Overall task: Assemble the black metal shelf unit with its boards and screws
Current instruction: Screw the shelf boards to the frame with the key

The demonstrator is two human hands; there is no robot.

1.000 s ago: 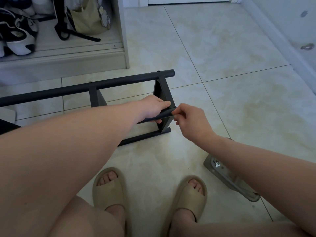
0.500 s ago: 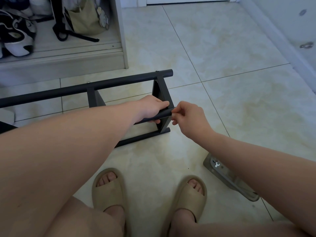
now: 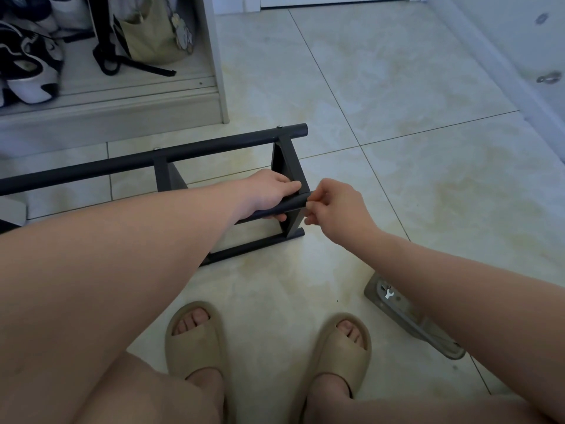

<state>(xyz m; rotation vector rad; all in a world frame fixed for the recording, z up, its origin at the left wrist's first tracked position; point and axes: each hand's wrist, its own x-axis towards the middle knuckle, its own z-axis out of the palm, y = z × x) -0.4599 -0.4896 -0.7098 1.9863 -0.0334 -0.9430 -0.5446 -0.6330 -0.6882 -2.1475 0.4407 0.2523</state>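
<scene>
The black metal shelf frame [image 3: 214, 146] lies on its side on the tiled floor, its long tubes running left to right. A black crosspiece [image 3: 287, 166] joins the tubes at the right end. My left hand [image 3: 269, 194] grips the near upper tube [image 3: 293, 203] close to its end. My right hand [image 3: 339, 209] pinches something small at that tube's end face; the item itself is hidden by my fingertips. A clear plastic bag of hardware [image 3: 406, 316] with a wing nut in it lies on the floor under my right forearm.
A white shoe cabinet [image 3: 183, 99] with sneakers and a tan bag stands at the back left. A white wall with a baseboard [image 3: 495, 75] runs along the right. My feet in beige slides [image 3: 198, 338] are planted near the frame.
My hands stay at the tube's end, and my right fingers have shifted slightly there. The frame has not moved.
</scene>
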